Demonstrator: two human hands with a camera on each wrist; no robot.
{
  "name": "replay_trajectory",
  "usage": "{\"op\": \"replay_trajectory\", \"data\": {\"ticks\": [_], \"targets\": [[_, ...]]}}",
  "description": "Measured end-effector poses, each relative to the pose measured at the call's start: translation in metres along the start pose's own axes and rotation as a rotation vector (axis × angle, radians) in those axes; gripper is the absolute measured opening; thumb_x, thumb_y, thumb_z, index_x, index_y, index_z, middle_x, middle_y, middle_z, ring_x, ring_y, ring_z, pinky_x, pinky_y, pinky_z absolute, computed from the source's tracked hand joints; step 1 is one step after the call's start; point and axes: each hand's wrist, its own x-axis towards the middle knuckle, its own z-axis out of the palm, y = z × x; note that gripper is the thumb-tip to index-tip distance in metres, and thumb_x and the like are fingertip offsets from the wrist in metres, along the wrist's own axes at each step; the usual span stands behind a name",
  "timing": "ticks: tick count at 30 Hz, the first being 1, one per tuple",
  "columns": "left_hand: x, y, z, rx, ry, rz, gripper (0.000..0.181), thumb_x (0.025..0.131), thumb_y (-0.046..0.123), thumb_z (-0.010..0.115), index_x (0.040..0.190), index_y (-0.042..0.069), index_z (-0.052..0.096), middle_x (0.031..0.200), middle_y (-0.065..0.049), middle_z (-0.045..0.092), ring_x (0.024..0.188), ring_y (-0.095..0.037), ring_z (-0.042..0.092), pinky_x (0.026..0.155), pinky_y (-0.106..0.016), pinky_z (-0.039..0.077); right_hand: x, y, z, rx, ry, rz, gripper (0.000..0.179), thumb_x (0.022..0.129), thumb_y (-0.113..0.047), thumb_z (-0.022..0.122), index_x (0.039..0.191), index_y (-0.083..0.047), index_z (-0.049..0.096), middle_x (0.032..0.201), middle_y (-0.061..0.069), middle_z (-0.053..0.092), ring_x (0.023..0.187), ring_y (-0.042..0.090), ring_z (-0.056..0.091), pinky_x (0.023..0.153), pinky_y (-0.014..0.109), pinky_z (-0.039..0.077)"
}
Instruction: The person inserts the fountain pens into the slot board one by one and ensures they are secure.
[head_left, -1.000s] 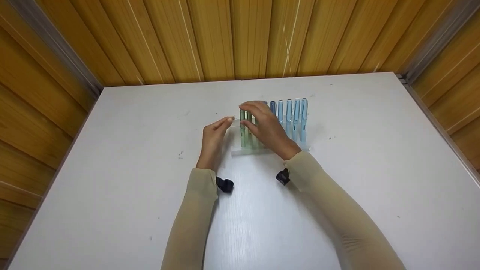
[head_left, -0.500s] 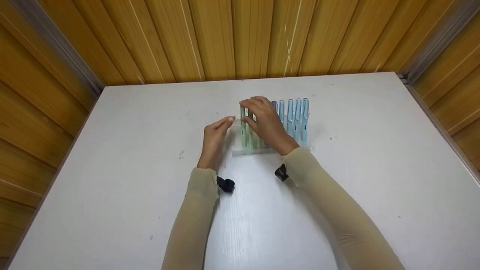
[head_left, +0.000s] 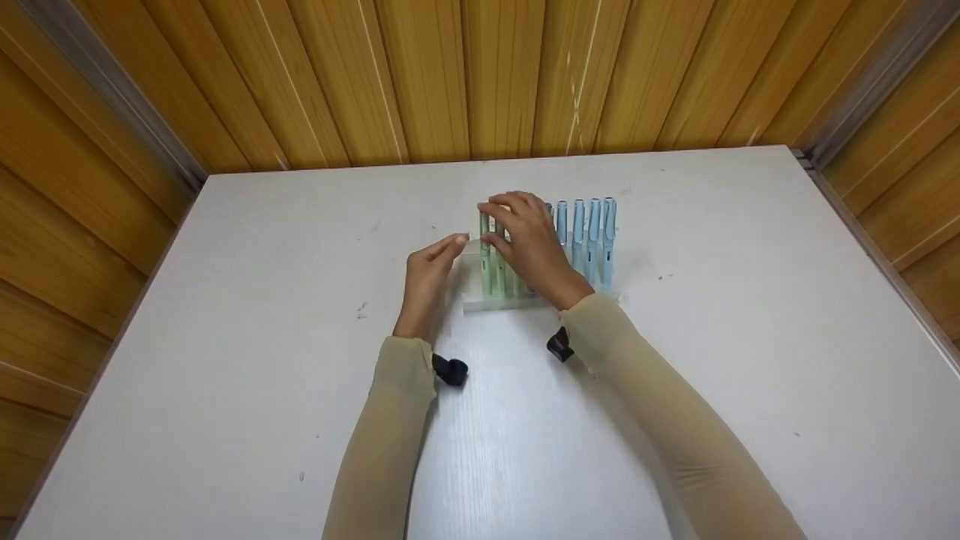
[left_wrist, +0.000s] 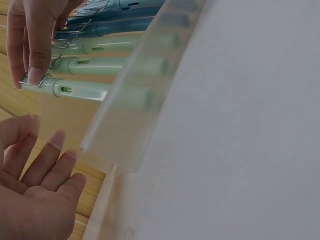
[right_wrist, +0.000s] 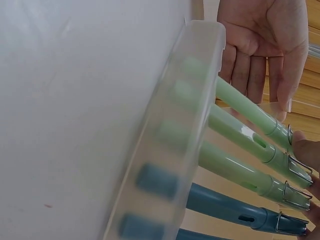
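Note:
A translucent pen stand (head_left: pixel 495 304) holds a row of upright capped pens. My left hand (head_left: pixel 429 281) pinches the stand's left edge between thumb and fingers. My right hand (head_left: pixel 536 251) reaches over the row and pinches the cap of the leftmost light green pen (left_wrist: pixel 82 91), its thumb by the metal clip. Two more light green pens (right_wrist: pixel 235 127) stand beside that one, then dark blue pens (right_wrist: pixel 225 207). Light blue pens (head_left: pixel 592 240) fill the right end. In the head view the right hand hides the middle of the row.
The stand rests on a white table (head_left: pixel 247 360) with a few small dark marks. Behind the table's far edge rises a yellow wood-panelled wall (head_left: pixel 420 82). Black wrist cameras (head_left: pixel 451 371) hang from both beige sleeves (head_left: pixel 382 442).
My right hand has shifted slightly up and left over the row, covering more of the dark blue pens. The left hand stays at the stand's edge.

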Motion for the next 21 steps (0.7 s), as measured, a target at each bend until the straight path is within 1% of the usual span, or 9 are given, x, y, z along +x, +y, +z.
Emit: {"op": "replay_trajectory", "data": {"ticks": [6, 10, 13, 15, 18, 21], "targets": [[0.0, -0.001, 0.001, -0.016, -0.007, 0.009, 0.037, 0.091, 0.037, 0.066, 0.119, 0.012, 0.07, 0.126, -0.001, 0.065, 0.126, -0.015, 0.054, 0.109, -0.036, 0.041, -0.004, 0.002, 0.003, -0.016, 0.04, -0.005, 0.044, 0.091, -0.022, 0.067, 0.134, -0.016, 0.057, 0.137, 0.008, 0.053, 0.133, 0.026, 0.042, 0.117, 0.044, 0.029], [0.0, -0.001, 0.001, -0.014, -0.006, -0.004, 0.037, 0.091, 0.038, 0.066, 0.118, 0.013, 0.07, 0.126, -0.001, 0.065, 0.126, -0.015, 0.054, 0.11, -0.037, 0.04, -0.009, 0.005, 0.005, -0.035, 0.079, -0.051, 0.048, 0.092, -0.025, 0.065, 0.137, -0.012, 0.054, 0.139, 0.009, 0.052, 0.134, 0.028, 0.042, 0.118, 0.045, 0.027], [0.001, -0.002, 0.002, -0.004, -0.005, -0.003, 0.036, 0.091, 0.038, 0.066, 0.117, 0.013, 0.07, 0.126, -0.001, 0.065, 0.127, -0.016, 0.053, 0.11, -0.037, 0.04, -0.013, 0.009, 0.004, -0.037, 0.115, -0.089, 0.047, 0.093, -0.026, 0.065, 0.135, -0.009, 0.054, 0.136, 0.012, 0.054, 0.132, 0.029, 0.045, 0.117, 0.046, 0.029], [0.002, -0.002, 0.001, 0.009, -0.001, 0.001, 0.037, 0.091, 0.037, 0.066, 0.117, 0.012, 0.07, 0.126, -0.002, 0.065, 0.127, -0.017, 0.053, 0.111, -0.037, 0.039, -0.015, 0.011, 0.001, -0.038, 0.127, -0.098, 0.046, 0.093, -0.026, 0.064, 0.135, -0.008, 0.055, 0.135, 0.012, 0.055, 0.131, 0.028, 0.045, 0.117, 0.045, 0.029], [0.003, -0.001, 0.0, 0.034, 0.022, 0.007, 0.035, 0.092, 0.035, 0.066, 0.117, 0.011, 0.07, 0.124, -0.003, 0.066, 0.125, -0.018, 0.054, 0.11, -0.037, 0.04, -0.021, 0.014, -0.007, -0.038, 0.124, -0.079, 0.046, 0.094, -0.027, 0.063, 0.135, -0.009, 0.055, 0.137, 0.011, 0.054, 0.132, 0.028, 0.044, 0.118, 0.044, 0.026], [0.005, 0.002, -0.003, 0.071, 0.042, 0.009, 0.036, 0.094, 0.037, 0.062, 0.119, 0.011, 0.069, 0.128, -0.003, 0.064, 0.127, -0.018, 0.053, 0.11, -0.036, 0.04, -0.027, 0.019, -0.018, -0.048, 0.1, -0.034, 0.047, 0.096, -0.029, 0.06, 0.138, -0.009, 0.052, 0.142, 0.01, 0.051, 0.137, 0.028, 0.04, 0.12, 0.046, 0.022]]}}
